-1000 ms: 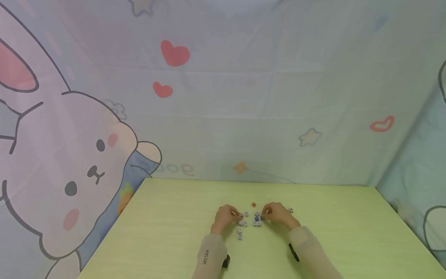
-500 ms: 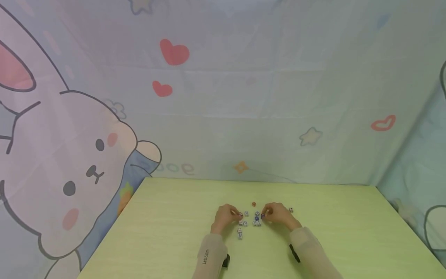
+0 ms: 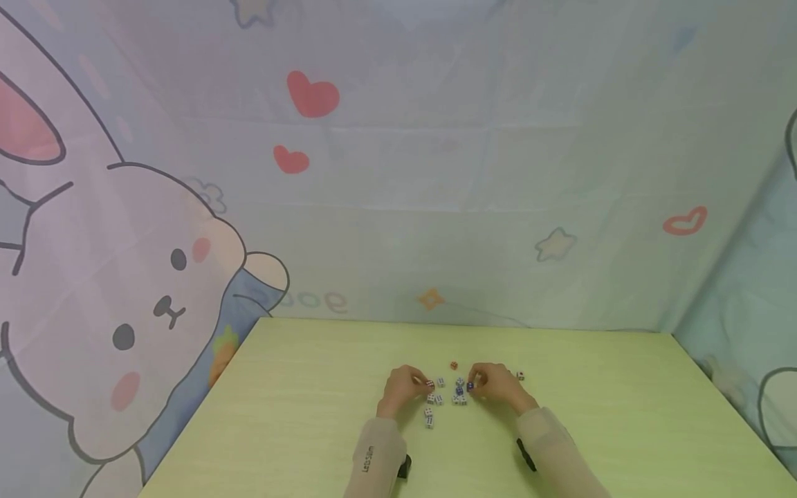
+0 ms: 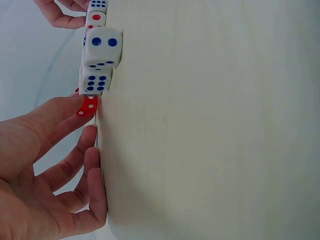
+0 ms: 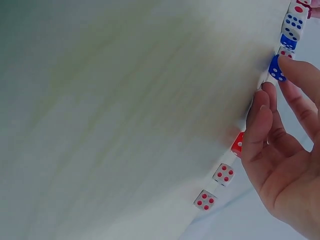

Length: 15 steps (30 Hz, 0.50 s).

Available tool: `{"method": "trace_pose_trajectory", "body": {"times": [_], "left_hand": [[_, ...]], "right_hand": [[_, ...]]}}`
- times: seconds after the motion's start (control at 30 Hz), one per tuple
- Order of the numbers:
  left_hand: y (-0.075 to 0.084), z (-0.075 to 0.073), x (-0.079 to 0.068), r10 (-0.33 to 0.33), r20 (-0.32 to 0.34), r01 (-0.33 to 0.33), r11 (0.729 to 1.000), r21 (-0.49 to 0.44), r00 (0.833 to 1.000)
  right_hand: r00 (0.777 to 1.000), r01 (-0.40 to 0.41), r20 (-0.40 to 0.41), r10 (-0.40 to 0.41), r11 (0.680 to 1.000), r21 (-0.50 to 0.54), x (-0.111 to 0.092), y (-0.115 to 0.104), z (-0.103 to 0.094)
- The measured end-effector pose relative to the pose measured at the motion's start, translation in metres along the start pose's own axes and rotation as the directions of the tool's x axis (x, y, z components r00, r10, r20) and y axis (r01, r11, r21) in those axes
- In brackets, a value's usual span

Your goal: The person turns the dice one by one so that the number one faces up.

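Several small dice lie in a cluster between the two hands on the table. My left hand (image 3: 402, 389) pinches a red die with white pips (image 4: 88, 106) between thumb and fingertip, at the cluster's left side. White dice with blue pips (image 4: 96, 80) sit right beyond it in the left wrist view. On the opposite side, my right hand (image 3: 498, 386) pinches a blue die with white pips (image 5: 276, 68), its other fingers loosely bent near the tabletop. Another blue die (image 3: 459, 391) lies among white dice (image 3: 459, 400) just left of those fingertips.
An orange-red die (image 3: 454, 365) lies farther back on the pale yellow-green table (image 3: 299, 387). White dice with red pips (image 5: 223, 174) and a red die (image 5: 238, 144) are beyond the right hand. Two white dice (image 3: 429, 418) sit nearer the front. A printed cloth (image 3: 398, 207) hangs behind.
My right hand has shifted very slightly, and the blue die at its fingertips shows more plainly. The left hand and the clustered dice stay put.
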<state>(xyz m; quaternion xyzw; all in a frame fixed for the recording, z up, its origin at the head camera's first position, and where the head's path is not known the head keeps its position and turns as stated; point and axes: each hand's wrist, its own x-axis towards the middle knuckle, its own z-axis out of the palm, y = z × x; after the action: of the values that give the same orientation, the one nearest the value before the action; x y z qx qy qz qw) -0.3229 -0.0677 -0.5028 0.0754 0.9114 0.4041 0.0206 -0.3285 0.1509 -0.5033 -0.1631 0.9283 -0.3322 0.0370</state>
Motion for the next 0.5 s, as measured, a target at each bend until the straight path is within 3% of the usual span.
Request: {"method": "trace_pose_trajectory", "body": {"times": [0.5], "left_hand": [[-0.0021,0.0017,0.0016,0.002,-0.001,-0.002,1.000,-0.005,1.000]], "right_hand": [[0.997,-0.035,0.075,0.033,0.999,0.025,-0.0010,-0.0028,-0.0057]]}}
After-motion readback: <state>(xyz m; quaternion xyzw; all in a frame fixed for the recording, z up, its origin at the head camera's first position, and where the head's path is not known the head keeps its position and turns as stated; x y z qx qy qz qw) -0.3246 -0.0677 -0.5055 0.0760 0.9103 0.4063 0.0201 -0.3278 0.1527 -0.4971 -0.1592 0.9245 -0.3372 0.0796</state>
